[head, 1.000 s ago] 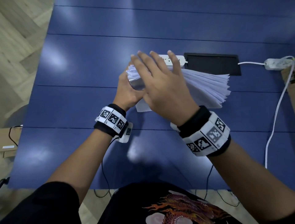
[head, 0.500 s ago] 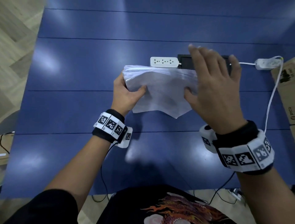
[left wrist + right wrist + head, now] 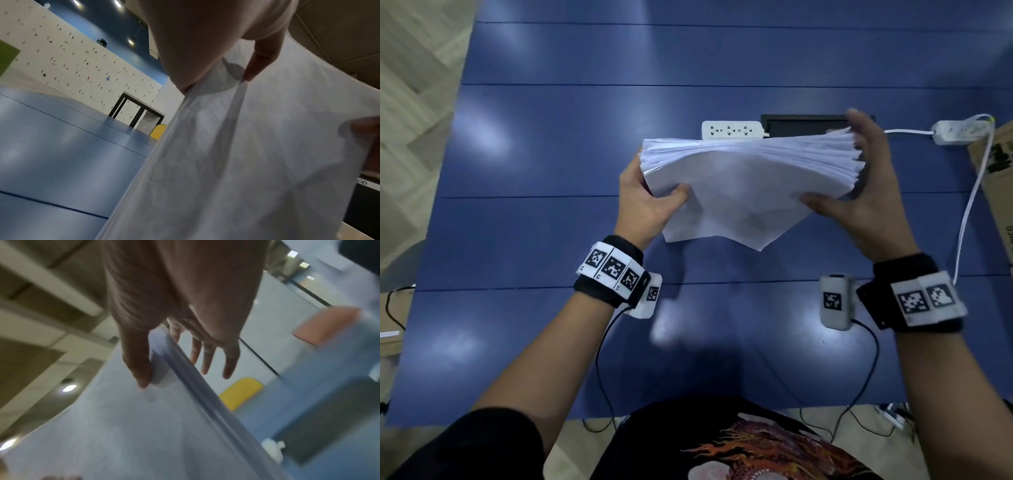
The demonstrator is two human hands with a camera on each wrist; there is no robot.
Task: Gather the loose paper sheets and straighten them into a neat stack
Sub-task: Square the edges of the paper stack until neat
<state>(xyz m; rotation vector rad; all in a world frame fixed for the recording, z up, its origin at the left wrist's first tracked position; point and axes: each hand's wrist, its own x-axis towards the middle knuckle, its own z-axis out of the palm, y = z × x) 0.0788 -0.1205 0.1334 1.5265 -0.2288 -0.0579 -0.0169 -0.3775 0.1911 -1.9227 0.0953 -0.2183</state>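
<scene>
A thick stack of white paper sheets is held up off the blue table, sagging in the middle with its lower edges uneven. My left hand grips the stack's left end, thumb on the near face. My right hand holds the fanned right end, thumb on the near sheet and fingers straight along the far side. The left wrist view shows the left hand pinching the paper. In the right wrist view, the right hand clasps the edge of the stack.
Behind the stack lie a white power strip and a black inset panel. A second power strip with a white cable sits at the right, beside a cardboard box. Wooden floor lies to the left.
My right hand moved from over the left end to the stack's right end and took hold of it. The stack is now spread wide between both hands and lifted slightly.
</scene>
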